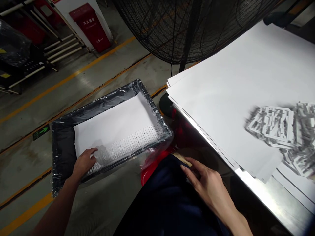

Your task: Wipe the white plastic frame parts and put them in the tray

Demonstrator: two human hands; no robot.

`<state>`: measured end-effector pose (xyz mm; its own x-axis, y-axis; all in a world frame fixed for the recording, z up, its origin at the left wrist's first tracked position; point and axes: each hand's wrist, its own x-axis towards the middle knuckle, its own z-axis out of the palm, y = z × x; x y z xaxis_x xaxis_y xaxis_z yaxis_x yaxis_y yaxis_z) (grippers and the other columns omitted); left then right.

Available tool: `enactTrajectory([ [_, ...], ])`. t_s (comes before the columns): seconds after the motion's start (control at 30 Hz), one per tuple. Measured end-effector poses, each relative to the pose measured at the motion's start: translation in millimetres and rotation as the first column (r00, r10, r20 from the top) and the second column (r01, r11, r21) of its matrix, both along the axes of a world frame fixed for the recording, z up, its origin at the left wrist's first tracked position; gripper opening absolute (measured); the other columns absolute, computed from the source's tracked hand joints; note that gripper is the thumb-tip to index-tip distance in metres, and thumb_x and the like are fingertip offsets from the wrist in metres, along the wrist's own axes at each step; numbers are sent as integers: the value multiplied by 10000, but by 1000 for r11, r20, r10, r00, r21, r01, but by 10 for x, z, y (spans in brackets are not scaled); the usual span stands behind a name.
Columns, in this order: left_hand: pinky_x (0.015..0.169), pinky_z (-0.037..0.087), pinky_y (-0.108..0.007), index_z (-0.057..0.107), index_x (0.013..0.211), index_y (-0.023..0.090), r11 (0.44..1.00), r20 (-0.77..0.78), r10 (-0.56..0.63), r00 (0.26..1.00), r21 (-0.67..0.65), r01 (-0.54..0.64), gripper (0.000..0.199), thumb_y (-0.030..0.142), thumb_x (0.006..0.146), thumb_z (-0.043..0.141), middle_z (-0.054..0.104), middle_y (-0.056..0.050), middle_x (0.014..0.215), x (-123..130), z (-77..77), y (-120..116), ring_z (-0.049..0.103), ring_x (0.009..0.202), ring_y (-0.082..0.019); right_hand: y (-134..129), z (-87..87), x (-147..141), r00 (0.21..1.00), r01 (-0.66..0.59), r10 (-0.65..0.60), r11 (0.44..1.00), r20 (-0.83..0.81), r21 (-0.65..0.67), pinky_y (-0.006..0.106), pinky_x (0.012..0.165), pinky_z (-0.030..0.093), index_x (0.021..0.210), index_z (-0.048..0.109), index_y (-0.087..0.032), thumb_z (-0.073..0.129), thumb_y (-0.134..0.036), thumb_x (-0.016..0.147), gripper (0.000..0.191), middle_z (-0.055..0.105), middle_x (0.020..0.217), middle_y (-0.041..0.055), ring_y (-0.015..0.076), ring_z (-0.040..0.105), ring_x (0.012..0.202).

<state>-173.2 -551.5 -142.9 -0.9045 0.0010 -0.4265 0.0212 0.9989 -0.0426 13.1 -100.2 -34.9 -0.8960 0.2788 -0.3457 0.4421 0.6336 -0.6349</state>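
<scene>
My left hand (85,162) reaches over the near left corner of a black tray (61,144) wrapped in clear plastic. Its fingers are apart, close to a row of thin, flat frame-like parts (134,141) lying on a white sheet (113,119) inside the tray. Above my dark-clothed lap, my right hand (208,183) is closed, thumb and fingers around the end of a flat tan piece (182,159) whose kind I cannot make out. On the paper-covered table at right lies a blurred pile of grey-white frame-like parts (275,126).
Large white sheets (221,82) cover the metal table (273,200) at right. A big black fan (177,29) stands behind. Something red (152,170) sits under the tray's near right corner. A red box (92,28) and a pipe rack (61,52) are at the far left.
</scene>
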Motion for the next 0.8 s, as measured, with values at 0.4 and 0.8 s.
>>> enactTrajectory([
  [0.4,862,395,-357,518,1110,162,998,21,-51,999,-34,51,487,464,731,468,532,-132,1145,21,-51,106,541,1024,-291,9,-9,22,1000,19,-18,1000,25,-13,290,639,537,1128,615,-189,483,-416,887,356,712,942,52,209,680,713],
  [0.8,839,435,-339,524,1187,156,990,-95,-136,986,36,139,497,377,759,401,531,-113,1209,1,-23,364,585,941,-245,18,-19,22,999,21,-19,999,31,-47,299,661,534,1117,602,-204,475,-399,895,321,707,981,36,217,689,772],
])
